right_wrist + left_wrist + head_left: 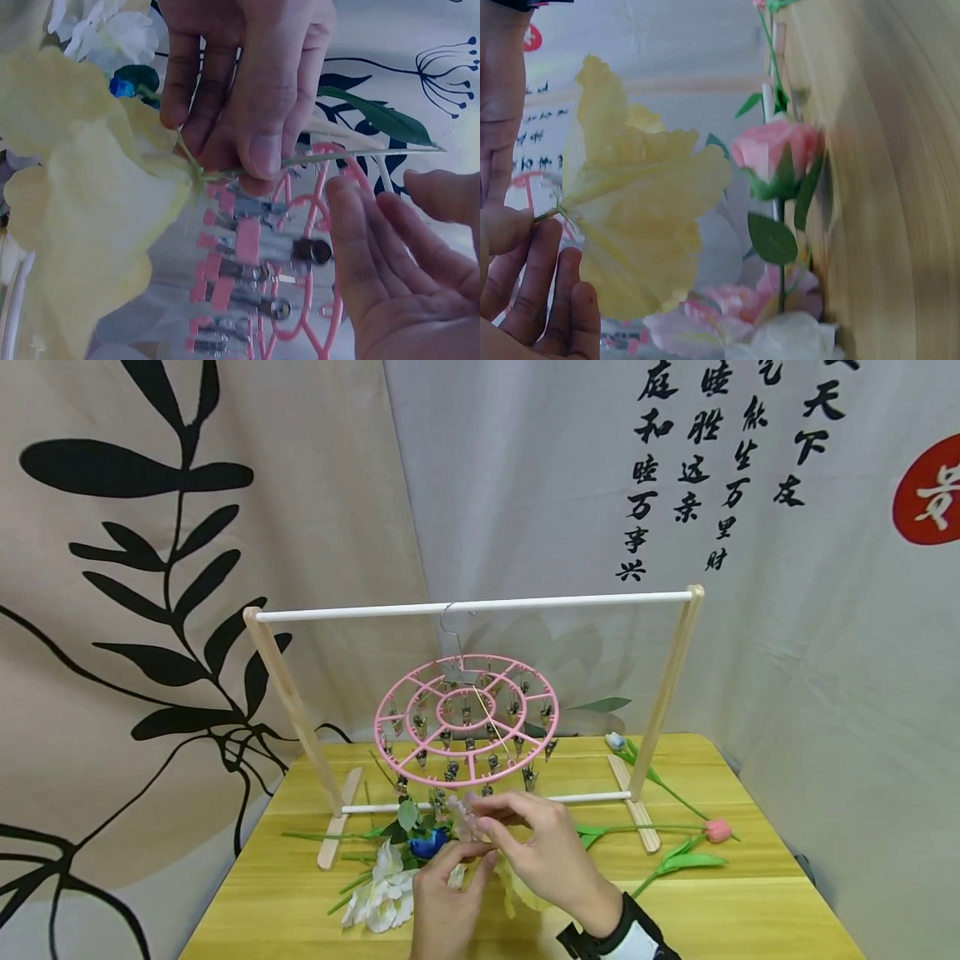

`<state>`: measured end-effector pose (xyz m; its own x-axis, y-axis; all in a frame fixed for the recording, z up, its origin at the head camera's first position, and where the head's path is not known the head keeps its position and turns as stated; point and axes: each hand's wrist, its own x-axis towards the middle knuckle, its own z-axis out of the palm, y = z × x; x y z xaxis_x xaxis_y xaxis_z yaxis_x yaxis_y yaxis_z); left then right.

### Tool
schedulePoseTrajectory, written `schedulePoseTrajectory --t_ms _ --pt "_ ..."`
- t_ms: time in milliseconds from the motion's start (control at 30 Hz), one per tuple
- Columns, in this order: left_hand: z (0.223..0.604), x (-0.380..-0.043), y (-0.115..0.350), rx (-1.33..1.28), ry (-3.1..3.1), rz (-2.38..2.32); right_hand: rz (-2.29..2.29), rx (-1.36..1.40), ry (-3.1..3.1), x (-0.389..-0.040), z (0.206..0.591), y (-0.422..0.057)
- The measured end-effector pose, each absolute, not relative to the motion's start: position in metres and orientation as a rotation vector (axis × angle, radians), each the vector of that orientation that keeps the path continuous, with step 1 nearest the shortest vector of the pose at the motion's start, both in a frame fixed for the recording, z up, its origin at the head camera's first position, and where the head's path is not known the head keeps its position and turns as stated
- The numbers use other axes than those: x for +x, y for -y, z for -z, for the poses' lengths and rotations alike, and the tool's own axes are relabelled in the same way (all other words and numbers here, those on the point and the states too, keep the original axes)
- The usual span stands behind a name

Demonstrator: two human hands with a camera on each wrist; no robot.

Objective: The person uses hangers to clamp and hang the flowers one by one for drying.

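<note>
My left hand [453, 893] pinches the thin green stem [360, 155] of a yellow flower [641, 202] between thumb and fingertips, close under the bloom. Its wide, ruffled petals hang to the right of the fingers in the left wrist view. In the head view, both hands partly cover the yellow petals. My right hand [409, 277] is close to the stem's free end, its fingers loosely extended and nothing visible in them. Just beyond the hands hangs a pink round clip hanger [467, 781] with several metal clips [247, 240].
A wooden stand [678, 693] with a white top bar [570, 602] carries the hanger. White flowers [382, 893] and a blue flower [429, 843] lie left of the hands. On the right are a pink tulip [717, 831] and a pale blue tulip [615, 741].
</note>
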<state>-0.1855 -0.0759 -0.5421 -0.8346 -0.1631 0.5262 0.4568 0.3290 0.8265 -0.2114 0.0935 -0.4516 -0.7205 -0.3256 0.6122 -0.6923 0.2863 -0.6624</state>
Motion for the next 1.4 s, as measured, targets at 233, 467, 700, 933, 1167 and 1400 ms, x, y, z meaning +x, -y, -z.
schedulePoseTrajectory --t_ms 233,467,700,933,1167,1400 --pt "0.549 -0.191 0.094 -0.191 2.038 1.493 -1.498 0.982 2.275 -0.219 0.453 -0.071" --pt "0.554 -0.195 0.106 -0.054 2.100 1.596 -1.447 0.910 2.342 -0.224 0.463 -0.064" --pt "0.556 -0.202 0.109 -0.069 2.093 1.588 -1.403 0.849 2.350 -0.227 0.467 -0.069" --pt "0.555 -0.205 0.110 -0.051 2.153 1.599 -1.402 0.832 2.354 -0.232 0.472 -0.068" --pt "0.552 -0.209 0.111 0.001 2.247 1.611 -1.464 0.842 2.354 -0.239 0.471 -0.062" --pt "0.552 -0.207 0.110 -0.039 2.259 1.619 -1.456 0.828 2.351 -0.243 0.473 -0.061"
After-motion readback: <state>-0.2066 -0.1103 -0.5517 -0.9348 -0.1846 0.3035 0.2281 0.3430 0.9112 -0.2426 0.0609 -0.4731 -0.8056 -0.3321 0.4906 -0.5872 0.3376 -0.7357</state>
